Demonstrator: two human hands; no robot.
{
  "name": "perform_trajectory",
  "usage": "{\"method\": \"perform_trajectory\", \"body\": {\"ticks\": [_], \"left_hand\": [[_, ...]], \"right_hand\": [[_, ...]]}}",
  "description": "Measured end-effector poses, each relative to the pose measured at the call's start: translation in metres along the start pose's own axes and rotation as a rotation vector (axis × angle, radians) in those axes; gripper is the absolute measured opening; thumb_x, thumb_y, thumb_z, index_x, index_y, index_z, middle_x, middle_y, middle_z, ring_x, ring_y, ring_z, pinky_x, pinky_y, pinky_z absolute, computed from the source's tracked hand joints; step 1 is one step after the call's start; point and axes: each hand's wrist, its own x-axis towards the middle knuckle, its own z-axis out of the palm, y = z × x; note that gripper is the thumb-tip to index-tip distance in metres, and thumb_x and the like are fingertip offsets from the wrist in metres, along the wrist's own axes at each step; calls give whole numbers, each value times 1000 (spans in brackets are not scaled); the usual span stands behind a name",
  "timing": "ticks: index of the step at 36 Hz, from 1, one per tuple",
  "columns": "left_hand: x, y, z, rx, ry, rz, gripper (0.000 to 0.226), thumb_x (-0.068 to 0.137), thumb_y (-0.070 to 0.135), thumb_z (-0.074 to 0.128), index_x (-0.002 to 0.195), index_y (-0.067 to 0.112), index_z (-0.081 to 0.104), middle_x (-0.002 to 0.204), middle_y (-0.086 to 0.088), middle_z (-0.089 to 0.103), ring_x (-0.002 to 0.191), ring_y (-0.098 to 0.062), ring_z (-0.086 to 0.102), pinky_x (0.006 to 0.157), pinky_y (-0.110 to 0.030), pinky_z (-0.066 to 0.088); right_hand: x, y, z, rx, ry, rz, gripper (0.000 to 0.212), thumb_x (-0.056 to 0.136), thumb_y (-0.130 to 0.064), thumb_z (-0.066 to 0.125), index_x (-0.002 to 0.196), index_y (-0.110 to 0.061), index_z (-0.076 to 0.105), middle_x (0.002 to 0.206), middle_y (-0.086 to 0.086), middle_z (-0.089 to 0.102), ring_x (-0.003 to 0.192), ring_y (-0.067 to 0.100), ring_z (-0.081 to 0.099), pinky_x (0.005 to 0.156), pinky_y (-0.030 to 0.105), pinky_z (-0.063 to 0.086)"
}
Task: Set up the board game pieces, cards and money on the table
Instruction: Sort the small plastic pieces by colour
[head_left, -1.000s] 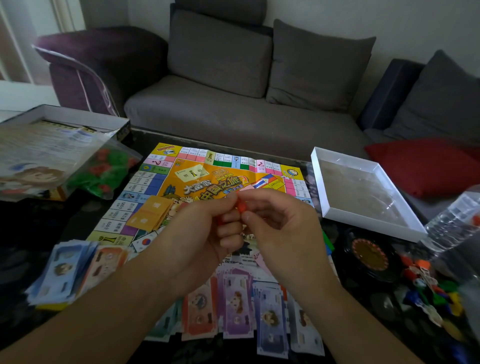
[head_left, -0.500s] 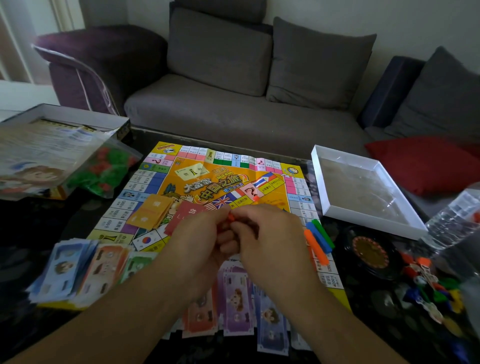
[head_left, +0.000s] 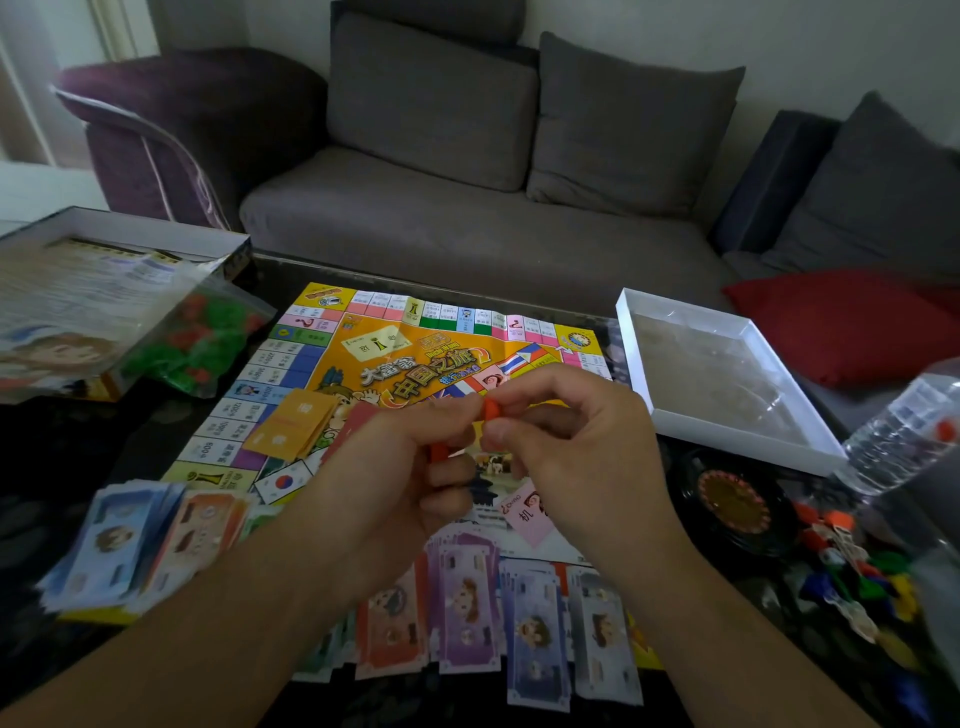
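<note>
Orange plastic piece, small and stubby, pinched between both hands

Orange pc held above board; money rows along near edge.

Both bare forearms reach forward and converge, the left hand with fingers curled inward and the right hand beside it, thumb and forefinger pinched together, fingertips of both hands nearly touching.

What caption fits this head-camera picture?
Both hands pinch an orange piece above the board, banknotes laid out below.
</note>
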Motion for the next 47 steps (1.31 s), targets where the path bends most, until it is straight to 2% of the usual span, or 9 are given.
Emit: {"method": "perform_trajectory", "body": {"ticks": [8,14,17,20,23,28,35,40,47], "left_hand": [[-2,4,-2,108,-79,-30,26,92,17,68,116,9,61,72,4,35,55,-9,25,47,-21,18],[-2,16,-7,348,-48,-22,19,91,14,72,105,1,75,70,2,35,53,-9,25,46,-23,19],[-5,19,-8,401,-42,9,23,92,14,71,103,-6,73,76,-4,26,57,-13,21,51,-27,15],[-8,20,-5,377,-73,54,15,90,16,70,95,3,74,83,-9,18,65,-18,14,55,-31,14],[-7,19,-5,315,-60,72,15,96,13,66,103,1,72,87,-10,19,68,-20,14,55,-31,14],[-6,21,-6,302,-29,76,11,98,13,66,99,4,72,74,-2,29,68,-19,15,51,-28,16],[-6,21,-6,349,-40,103,11,99,14,65,94,6,70,87,-11,19,68,-20,14,54,-31,14],[-7,20,-5,321,-70,86,17,99,15,64,86,11,74,73,-1,27,63,-17,16,53,-30,15],[-7,18,-5,300,-73,71,13,97,17,67,97,5,71,70,2,29,62,-15,19,52,-29,15]], "right_hand": [[1,-2,-3,-6,8,-13,31,81,4,81,78,-26,75,81,-2,77,78,18,75,70,40,60],[2,6,-3,-147,-23,-129,24,80,3,84,81,-19,76,86,-3,70,79,18,71,73,44,61],[2,6,-3,-169,-46,-134,23,82,1,83,86,-21,77,88,-6,70,82,17,71,75,41,62],[4,3,-5,-78,-66,-61,27,84,2,81,94,-23,79,91,-4,76,87,15,75,79,36,64],[6,0,-10,3,-54,-23,30,83,3,82,98,-23,78,93,-5,79,92,12,76,81,31,62],[6,0,-16,2,-49,-42,27,83,4,82,94,-20,78,95,-4,79,96,9,76,81,28,63],[8,5,-14,-63,-13,-143,18,85,-3,82,90,-20,81,101,-9,74,98,13,73,83,36,63],[8,9,-13,-49,-16,-155,22,91,-7,77,99,-26,84,105,-11,76,106,16,71,82,43,63],[5,11,-12,-5,-19,-115,25,94,-7,73,106,-26,84,104,-12,78,99,12,71,70,23,59]]}}
